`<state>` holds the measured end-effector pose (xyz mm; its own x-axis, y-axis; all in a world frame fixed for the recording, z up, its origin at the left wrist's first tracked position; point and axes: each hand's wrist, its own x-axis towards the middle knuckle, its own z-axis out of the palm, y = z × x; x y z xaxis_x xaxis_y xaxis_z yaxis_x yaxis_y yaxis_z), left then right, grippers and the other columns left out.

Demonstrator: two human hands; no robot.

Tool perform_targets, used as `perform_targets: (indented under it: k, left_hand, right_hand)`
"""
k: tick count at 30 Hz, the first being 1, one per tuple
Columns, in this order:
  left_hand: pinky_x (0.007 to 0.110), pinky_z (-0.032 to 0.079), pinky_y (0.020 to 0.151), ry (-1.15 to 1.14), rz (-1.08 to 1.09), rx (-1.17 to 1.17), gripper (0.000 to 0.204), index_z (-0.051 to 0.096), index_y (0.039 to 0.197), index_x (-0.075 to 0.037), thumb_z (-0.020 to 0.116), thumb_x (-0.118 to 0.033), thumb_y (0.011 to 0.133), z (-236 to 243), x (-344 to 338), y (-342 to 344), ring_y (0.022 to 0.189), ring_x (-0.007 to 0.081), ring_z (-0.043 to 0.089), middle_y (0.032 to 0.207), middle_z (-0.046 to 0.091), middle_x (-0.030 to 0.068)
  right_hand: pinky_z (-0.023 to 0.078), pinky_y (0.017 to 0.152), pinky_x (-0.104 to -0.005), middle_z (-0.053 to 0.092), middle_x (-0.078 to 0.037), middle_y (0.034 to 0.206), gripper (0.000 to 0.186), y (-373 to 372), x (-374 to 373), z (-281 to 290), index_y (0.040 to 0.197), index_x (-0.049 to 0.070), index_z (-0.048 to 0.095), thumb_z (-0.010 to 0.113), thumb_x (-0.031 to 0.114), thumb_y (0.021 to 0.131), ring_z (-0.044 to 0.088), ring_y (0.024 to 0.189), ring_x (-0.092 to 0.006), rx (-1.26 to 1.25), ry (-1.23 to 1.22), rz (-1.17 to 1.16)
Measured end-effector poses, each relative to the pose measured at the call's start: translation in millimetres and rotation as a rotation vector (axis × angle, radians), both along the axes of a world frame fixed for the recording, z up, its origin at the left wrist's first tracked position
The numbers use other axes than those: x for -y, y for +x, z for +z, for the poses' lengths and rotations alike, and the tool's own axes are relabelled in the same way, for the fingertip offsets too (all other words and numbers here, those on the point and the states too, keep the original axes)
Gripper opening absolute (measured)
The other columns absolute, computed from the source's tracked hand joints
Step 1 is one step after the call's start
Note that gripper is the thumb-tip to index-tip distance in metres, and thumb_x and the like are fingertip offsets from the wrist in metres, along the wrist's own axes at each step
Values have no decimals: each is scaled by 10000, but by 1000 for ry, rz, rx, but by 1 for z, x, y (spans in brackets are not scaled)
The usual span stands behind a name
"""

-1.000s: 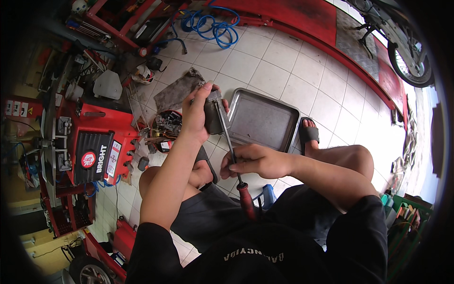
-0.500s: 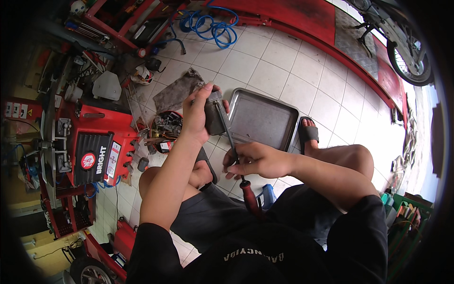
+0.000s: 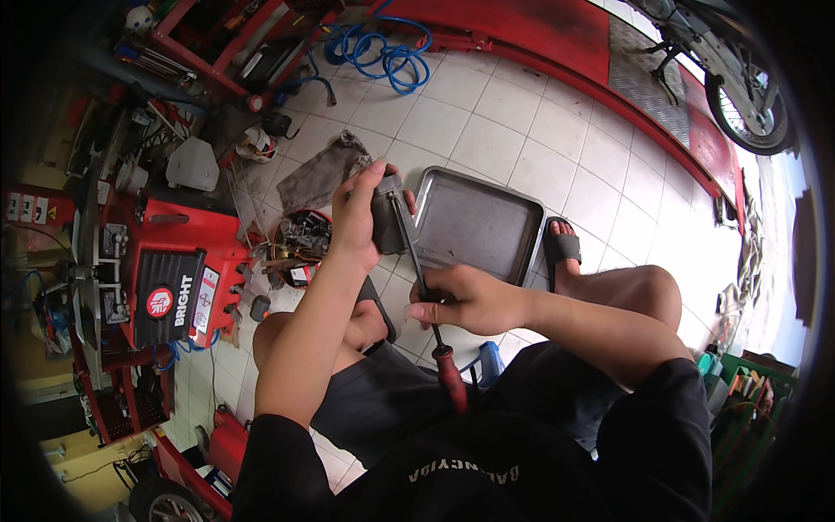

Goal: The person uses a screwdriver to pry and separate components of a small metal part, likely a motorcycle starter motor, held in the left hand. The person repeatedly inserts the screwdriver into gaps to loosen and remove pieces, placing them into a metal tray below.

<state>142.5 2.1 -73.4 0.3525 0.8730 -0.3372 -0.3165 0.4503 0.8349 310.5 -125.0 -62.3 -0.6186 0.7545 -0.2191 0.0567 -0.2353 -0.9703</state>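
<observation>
My left hand (image 3: 355,213) is wrapped around a dark grey, boxy metal part (image 3: 389,230), held up over the floor. A long screwdriver (image 3: 450,379) with a red handle slants from that part down toward my lap. Its tip end meets the upper right side of the part, where a small screw or fitting seems to sit. The fingers of my right hand (image 3: 465,298) are closed around the dark shaft, a little above the handle. My left palm hides the far side of the part.
Beyond my hands lies a grey metal tray (image 3: 478,224). A dirty cloth (image 3: 317,177) and a basin of loose parts (image 3: 304,242) are to its left. Further left stands a red machine (image 3: 174,287). A blue hose (image 3: 383,56), a red platform (image 3: 539,39) and a motorcycle (image 3: 739,100) are farther off.
My right hand has shifted slightly left along with the screwdriver, its fingers closer around the shaft. The handle sits a little lower. My left hand keeps its hold on the metal part.
</observation>
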Motion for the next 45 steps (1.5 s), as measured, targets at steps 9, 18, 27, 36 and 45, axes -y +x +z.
perform_targets:
  k: [9, 18, 27, 36, 45]
  left_hand:
    - [344, 559, 570, -12, 54, 43, 341, 633, 969, -19, 691, -355, 952, 2, 3, 5, 640, 220, 683, 769, 645, 110]
    - [346, 564, 579, -36, 70, 35, 339, 634, 978, -14, 705, -343, 944, 3, 7, 10, 638, 221, 683, 754, 649, 120]
    - [397, 578, 657, -4, -11, -3, 349, 616, 1026, -18, 659, -358, 960, -3, 2, 7, 743, 237, 671, 955, 616, 94]
    - [399, 579, 652, -10, 1, -19, 357, 620, 1023, -17, 668, -364, 956, 0, 4, 10, 734, 239, 673, 940, 617, 94]
    - [393, 579, 663, -20, -14, 4, 359, 624, 1017, -20, 664, -372, 959, -3, 3, 12, 740, 239, 674, 932, 620, 88]
  right_hand:
    - [575, 713, -297, 721, -112, 872, 287, 4, -4, 8, 1168, -57, 639, 653, 186, 1017, 722, 776, -189, -28, -178, 19]
    - [581, 764, -330, 707, -117, 845, 340, -7, 6, -13, 1160, -58, 622, 598, 260, 1043, 712, 904, -170, -53, -84, -18]
    - [593, 849, -335, 705, -84, 823, 308, 2, -1, 20, 1257, -35, 569, 615, 172, 1034, 721, 930, -196, 6, -208, 21]
    - [602, 783, -365, 716, -129, 827, 306, -4, 7, -7, 1084, -65, 597, 641, 227, 1008, 719, 875, -237, 18, 72, -65]
    - [601, 727, -325, 728, -141, 870, 312, 3, 4, 8, 1296, -54, 522, 581, 86, 1023, 746, 849, -206, -91, -152, -9]
